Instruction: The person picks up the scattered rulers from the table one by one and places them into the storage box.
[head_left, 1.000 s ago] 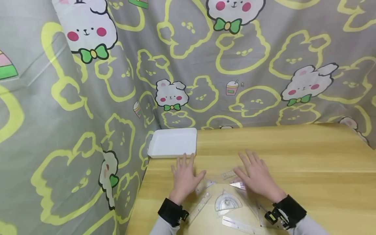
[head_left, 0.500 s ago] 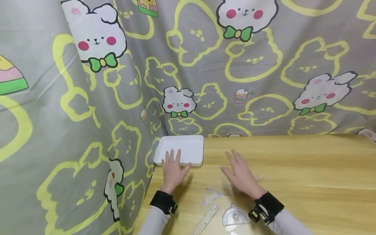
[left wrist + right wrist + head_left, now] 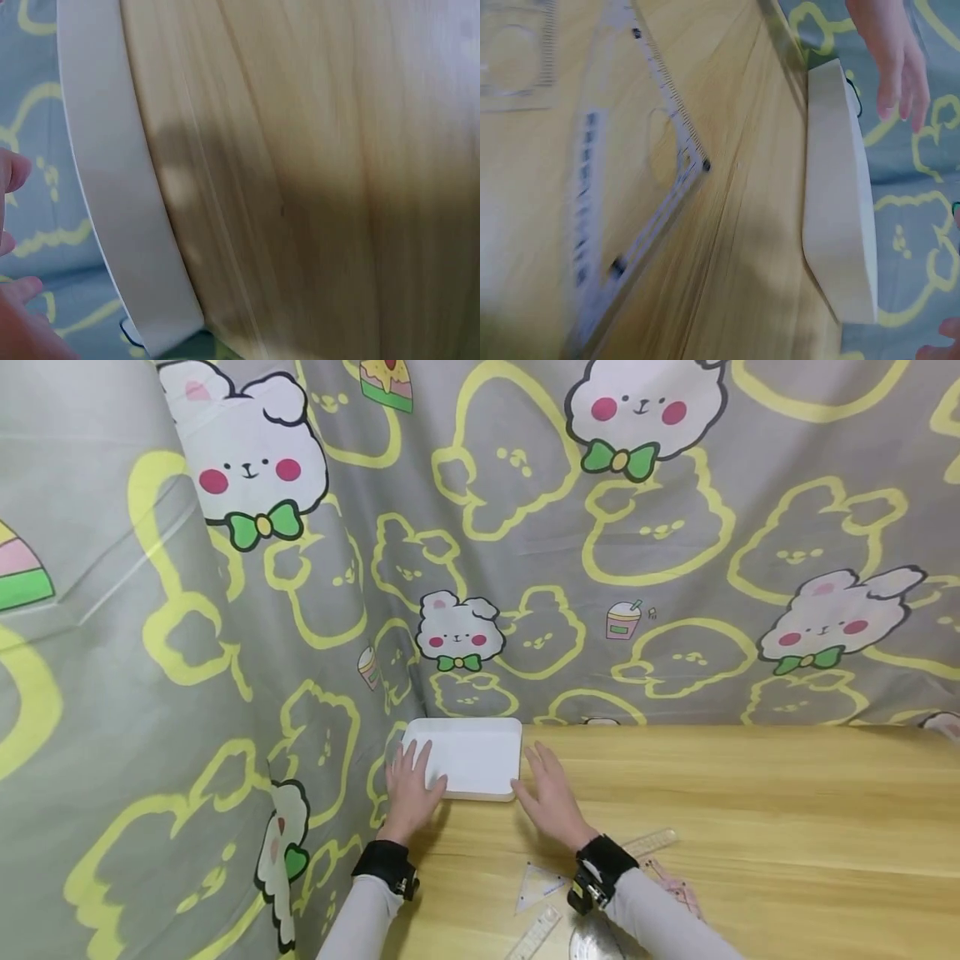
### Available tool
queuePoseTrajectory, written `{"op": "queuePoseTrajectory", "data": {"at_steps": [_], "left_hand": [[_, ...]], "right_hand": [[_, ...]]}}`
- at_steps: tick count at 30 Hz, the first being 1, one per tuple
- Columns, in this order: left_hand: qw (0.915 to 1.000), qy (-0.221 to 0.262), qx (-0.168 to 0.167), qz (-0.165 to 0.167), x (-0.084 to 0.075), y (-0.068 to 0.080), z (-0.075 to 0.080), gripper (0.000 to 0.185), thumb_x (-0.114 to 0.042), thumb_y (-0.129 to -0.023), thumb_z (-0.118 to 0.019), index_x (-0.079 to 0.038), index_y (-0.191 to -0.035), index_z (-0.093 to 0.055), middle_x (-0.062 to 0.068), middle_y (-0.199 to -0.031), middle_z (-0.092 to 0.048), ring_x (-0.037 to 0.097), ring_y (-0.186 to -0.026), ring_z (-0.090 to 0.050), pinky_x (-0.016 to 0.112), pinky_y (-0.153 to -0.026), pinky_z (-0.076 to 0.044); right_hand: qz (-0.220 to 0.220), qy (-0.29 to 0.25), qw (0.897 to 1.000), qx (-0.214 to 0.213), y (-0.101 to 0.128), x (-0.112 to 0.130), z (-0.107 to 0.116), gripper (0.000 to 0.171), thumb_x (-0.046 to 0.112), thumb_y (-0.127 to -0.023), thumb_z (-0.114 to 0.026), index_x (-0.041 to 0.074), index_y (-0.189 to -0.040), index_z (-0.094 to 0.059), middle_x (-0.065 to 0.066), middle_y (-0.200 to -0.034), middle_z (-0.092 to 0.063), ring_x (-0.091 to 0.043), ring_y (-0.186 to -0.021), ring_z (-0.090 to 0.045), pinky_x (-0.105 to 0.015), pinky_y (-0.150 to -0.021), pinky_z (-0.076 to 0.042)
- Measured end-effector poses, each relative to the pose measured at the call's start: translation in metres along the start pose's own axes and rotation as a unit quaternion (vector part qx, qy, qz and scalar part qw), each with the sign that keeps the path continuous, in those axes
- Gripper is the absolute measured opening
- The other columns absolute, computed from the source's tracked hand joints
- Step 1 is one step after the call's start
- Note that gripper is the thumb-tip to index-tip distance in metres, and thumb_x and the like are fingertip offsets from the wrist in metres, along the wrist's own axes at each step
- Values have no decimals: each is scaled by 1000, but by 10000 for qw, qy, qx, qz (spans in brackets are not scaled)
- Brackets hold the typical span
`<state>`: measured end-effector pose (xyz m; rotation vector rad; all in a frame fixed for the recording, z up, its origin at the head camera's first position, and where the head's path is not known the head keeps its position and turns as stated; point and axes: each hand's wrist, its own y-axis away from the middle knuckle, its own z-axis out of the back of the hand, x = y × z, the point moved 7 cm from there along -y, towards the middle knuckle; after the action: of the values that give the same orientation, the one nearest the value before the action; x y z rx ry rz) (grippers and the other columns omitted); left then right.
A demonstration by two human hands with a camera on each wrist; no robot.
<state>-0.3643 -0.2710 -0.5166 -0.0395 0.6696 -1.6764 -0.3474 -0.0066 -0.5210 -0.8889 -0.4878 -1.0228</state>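
Observation:
A white rectangular tray (image 3: 480, 756) lies at the table's far left corner, against the curtain. My left hand (image 3: 411, 781) has straight fingers lying over the tray's near left corner. My right hand (image 3: 546, 785) reaches with straight fingers to the tray's near right corner. Neither hand holds anything. In the left wrist view the tray's rim (image 3: 112, 187) runs beside my fingertips (image 3: 13, 171). In the right wrist view the tray (image 3: 840, 202) stands edge-on, with my left hand (image 3: 896, 52) at its far end.
Clear plastic drawing tools lie near me on the wooden table (image 3: 750, 810): a small triangle (image 3: 540, 885), a straight ruler (image 3: 534, 935), a protractor (image 3: 596, 945) and another ruler (image 3: 651, 842). A large set square (image 3: 630, 187) shows in the right wrist view. A patterned curtain (image 3: 225, 610) closes the left and back.
Both hands have left the rulers and moved forward and left to the tray's near corners. The view has tilted up, so the rulers now sit low in the frame.

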Motion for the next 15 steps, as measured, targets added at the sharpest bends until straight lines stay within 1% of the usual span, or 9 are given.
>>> {"op": "queuePoseTrajectory", "data": {"at_steps": [4, 8, 12, 15], "left_hand": [[9997, 130, -193, -125, 12, -8, 4, 63, -22, -91, -72, 2, -147, -54, 33, -150, -50, 58, -143, -37, 76, -111, -29], [9983, 431, -371, -123, 24, -9, 4, 59, -13, -91, -71, 9, -143, -54, 36, -144, -53, 57, -138, -43, 70, -112, -34], [9961, 741, -475, 19, 39, -7, 1, 58, -8, -91, -68, 11, -143, -52, 38, -143, -52, 57, -137, -44, 68, -112, -34], [9951, 881, -425, 138, 48, -5, -4, 54, -4, -94, -63, 10, -145, -51, 40, -144, -49, 58, -135, -43, 70, -110, -34]], "right_hand": [[88, -193, 9998, -27, -11, -1, -15, 64, 18, -102, -65, -11, -153, -40, -39, -160, -29, -56, -149, -29, -69, -120, -23], [46, -426, 9990, -131, -18, -7, -29, 61, 13, -102, -63, -14, -151, -40, -42, -158, -31, -58, -147, -31, -69, -119, -25], [-327, -716, 9969, 17, -22, -16, -44, 60, 10, -104, -60, -13, -154, -36, -41, -159, -29, -55, -149, -29, -67, -120, -25], [-633, -1058, 9922, 188, -24, -23, -54, 60, 6, -103, -58, -12, -155, -34, -40, -162, -26, -54, -151, -26, -66, -121, -23]]}}
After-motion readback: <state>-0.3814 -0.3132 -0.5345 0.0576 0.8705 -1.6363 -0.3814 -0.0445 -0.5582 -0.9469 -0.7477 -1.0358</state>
